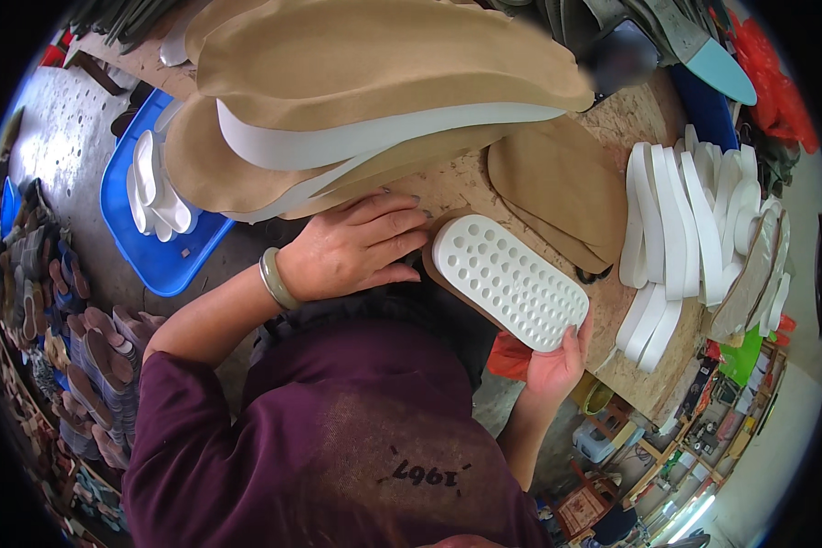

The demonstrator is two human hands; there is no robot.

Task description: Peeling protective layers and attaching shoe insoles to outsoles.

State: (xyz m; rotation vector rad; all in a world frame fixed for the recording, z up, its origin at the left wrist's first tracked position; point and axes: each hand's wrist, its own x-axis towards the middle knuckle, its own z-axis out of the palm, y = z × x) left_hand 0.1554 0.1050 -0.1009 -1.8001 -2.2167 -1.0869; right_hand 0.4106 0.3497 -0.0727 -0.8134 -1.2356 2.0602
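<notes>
My right hand (555, 363) grips the near right end of a white shoe sole (511, 279), its thumb on top. Rows of round dimples cover the sole's upward face. Beneath it, a brown piece (442, 219) shows along the far left edge. My left hand (361, 242) is open, fingers stretched out, beside the sole's left end; its fingertips lie close to a large stack of brown sheet-covered soles (374, 64). Between the stack's brown layers a thick white sole layer (274, 142) shows. Flat brown sole-shaped pieces (557, 183) lie on the table beyond the dimpled sole.
A pile of white soles (676, 219) covers the table's right side. Left of the table, a blue tray (119, 196) holds white pieces. Many shoes (100, 365) crowd the floor at left. A red plastic bag (765, 87) hangs at far right, above a cluttered shelf (703, 438).
</notes>
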